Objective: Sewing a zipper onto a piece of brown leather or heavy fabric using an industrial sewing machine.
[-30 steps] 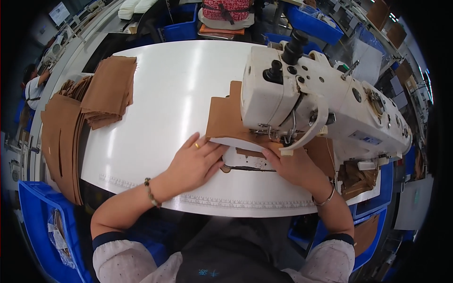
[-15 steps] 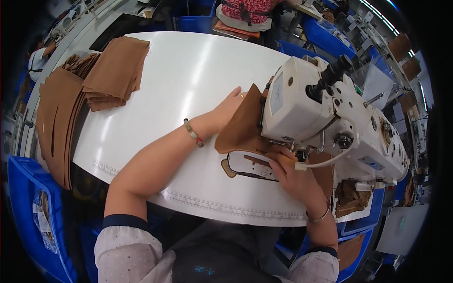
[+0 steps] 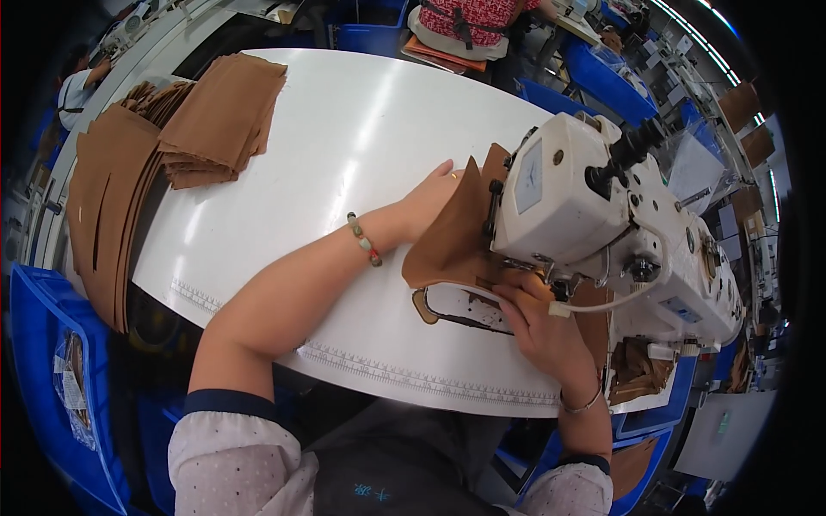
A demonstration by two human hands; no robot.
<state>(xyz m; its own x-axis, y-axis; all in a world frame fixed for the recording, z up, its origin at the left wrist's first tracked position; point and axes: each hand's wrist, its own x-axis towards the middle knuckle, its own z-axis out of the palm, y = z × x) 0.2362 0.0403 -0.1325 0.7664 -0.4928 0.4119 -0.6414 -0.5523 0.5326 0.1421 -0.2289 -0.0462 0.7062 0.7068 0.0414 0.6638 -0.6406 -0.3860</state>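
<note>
A brown flat piece lies under the head of a white sewing machine, its left side curled up off the bed. My left hand reaches along the far left side of this piece, its fingertips partly hidden behind the raised flap; I cannot tell whether it grips. My right hand is closed on the near right edge of the piece, just below the needle area, with thumb and fingers around it. Below the piece, an oblong metal-rimmed plate shows in the white tabletop.
Stacks of brown pieces sit at the table's left. Blue bins flank the table. Brown scraps lie at the right beside the machine. Beyond the table is a person in red patterned clothing; another person is at the far left.
My left hand has moved from the near left edge forward to the far side of the piece, which now curls up. The view has shifted, and the machine appears further right and lower.
</note>
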